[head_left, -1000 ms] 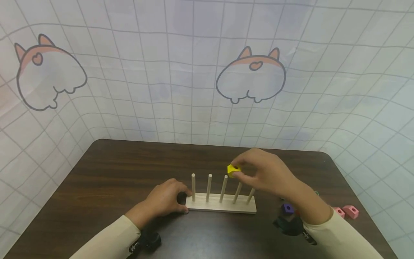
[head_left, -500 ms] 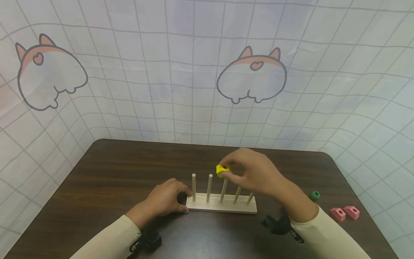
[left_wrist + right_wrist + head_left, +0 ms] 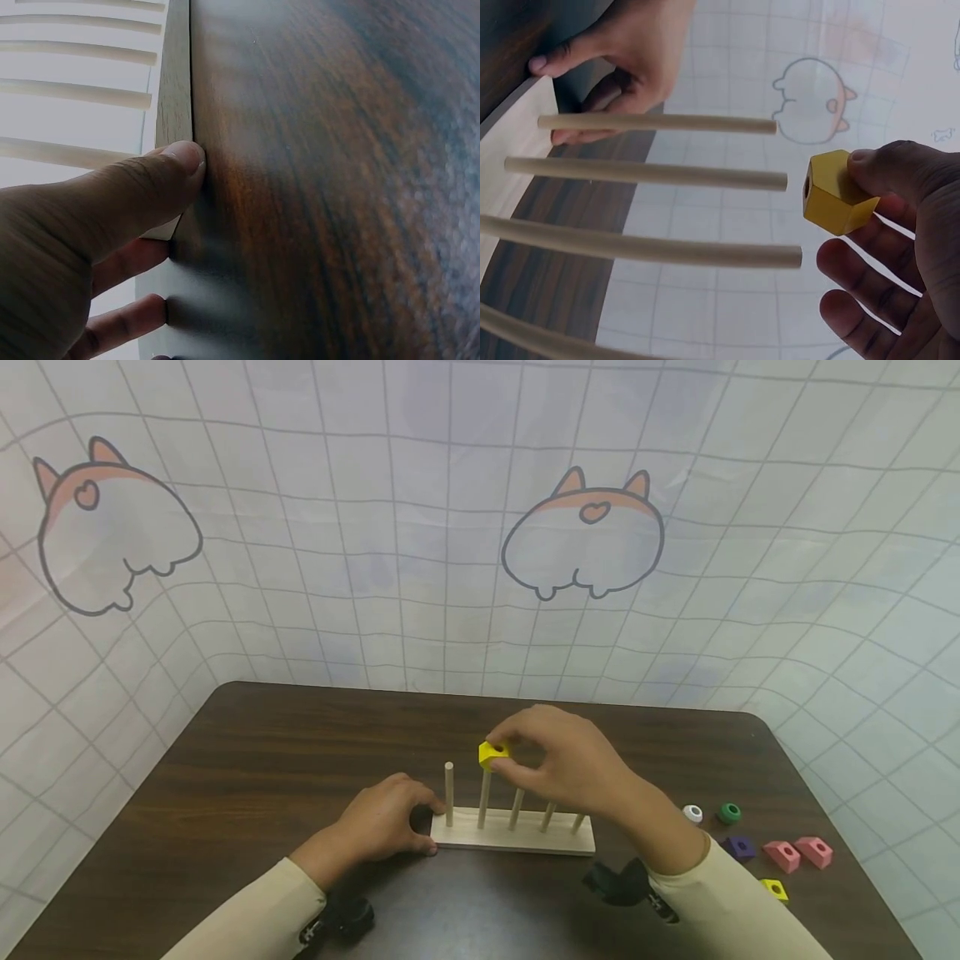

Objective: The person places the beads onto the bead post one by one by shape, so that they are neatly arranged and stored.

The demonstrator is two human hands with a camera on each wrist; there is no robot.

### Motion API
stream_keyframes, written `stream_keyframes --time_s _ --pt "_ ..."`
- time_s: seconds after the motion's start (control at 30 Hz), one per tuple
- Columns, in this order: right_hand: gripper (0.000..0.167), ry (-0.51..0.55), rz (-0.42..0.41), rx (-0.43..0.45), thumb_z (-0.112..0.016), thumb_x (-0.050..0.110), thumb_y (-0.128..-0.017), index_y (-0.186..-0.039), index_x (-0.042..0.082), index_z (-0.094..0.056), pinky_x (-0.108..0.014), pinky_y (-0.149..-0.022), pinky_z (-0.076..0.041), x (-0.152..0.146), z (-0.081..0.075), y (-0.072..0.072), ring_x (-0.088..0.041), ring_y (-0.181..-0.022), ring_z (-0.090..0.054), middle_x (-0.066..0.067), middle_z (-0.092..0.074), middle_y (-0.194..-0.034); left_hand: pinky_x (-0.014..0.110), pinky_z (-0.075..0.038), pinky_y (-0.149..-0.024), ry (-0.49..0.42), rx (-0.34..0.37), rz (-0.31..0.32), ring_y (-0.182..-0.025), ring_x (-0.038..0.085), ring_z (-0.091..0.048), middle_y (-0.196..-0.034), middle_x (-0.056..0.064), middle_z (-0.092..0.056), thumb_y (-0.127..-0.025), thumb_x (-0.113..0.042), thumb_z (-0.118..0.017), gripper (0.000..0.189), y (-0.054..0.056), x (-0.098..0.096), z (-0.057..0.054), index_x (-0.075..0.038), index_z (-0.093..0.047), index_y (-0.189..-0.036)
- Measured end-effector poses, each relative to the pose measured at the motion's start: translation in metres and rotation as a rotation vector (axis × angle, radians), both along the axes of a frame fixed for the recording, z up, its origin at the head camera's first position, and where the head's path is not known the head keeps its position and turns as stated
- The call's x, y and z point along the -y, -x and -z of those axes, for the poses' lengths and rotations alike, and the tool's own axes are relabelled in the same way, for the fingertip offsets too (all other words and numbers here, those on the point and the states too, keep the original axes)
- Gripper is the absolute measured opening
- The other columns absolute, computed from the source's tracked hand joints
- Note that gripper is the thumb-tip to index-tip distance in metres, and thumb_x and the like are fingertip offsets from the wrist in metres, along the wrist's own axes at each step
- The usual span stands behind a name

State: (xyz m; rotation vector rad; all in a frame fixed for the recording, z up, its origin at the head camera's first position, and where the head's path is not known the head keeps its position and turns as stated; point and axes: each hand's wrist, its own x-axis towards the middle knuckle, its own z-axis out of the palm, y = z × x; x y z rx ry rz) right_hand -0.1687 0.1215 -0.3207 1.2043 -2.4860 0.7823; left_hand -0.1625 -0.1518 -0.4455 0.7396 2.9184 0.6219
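Note:
A pale wooden peg stand (image 3: 517, 840) with several upright pegs lies on the dark table. My left hand (image 3: 385, 821) grips its left end, thumb (image 3: 161, 176) along the front edge and fingers behind. Between thumb and fingers, my right hand (image 3: 566, 758) pinches a yellow block (image 3: 492, 754) with a hole through it. In the head view this block is at the top of the second peg from the left. The right wrist view shows the yellow block (image 3: 836, 193) just beyond the peg tips, with a small gap to the nearest peg (image 3: 652, 172).
Loose pieces lie to the right: a white bead (image 3: 692, 814), a green bead (image 3: 729, 813), a purple block (image 3: 739, 848), two pink blocks (image 3: 782, 856) and another yellow block (image 3: 775, 890). A patterned cloth (image 3: 480, 527) hangs behind the table (image 3: 337, 727).
My right hand has carried the yellow block leftward, past the middle peg to the second from the left. Loose pieces behind the forearm have come into view. The left hand has stayed put.

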Motion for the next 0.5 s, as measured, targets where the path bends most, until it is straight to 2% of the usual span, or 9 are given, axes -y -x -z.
stream_keyframes --time_s 0.3,0.5 --pt "0.02 0.005 -0.007 0.013 -0.082 0.02 -0.089 -0.106 0.015 -0.074 -0.032 -0.082 -0.054 0.014 0.001 -0.001 -0.009 -0.096 -0.064 0.009 -0.07 -0.101 0.049 -0.054 -0.08 0.001 0.014 -0.009 -0.106 0.02 -0.061 -0.108 -0.008 -0.069 -0.067 -0.036 -0.096 0.043 0.0 0.001 -0.001 -0.027 -0.078 -0.105" --pt "0.02 0.029 -0.017 0.055 -0.081 0.02 -0.089 -0.107 0.015 -0.074 -0.031 -0.082 -0.054 0.021 0.004 -0.002 -0.011 -0.096 -0.064 0.01 -0.07 -0.101 0.05 -0.054 -0.08 0.001 0.028 -0.007 -0.106 0.019 -0.06 -0.109 -0.008 -0.069 -0.067 -0.034 -0.097 0.044 0.001 0.0 -0.001 -0.027 -0.078 -0.106"
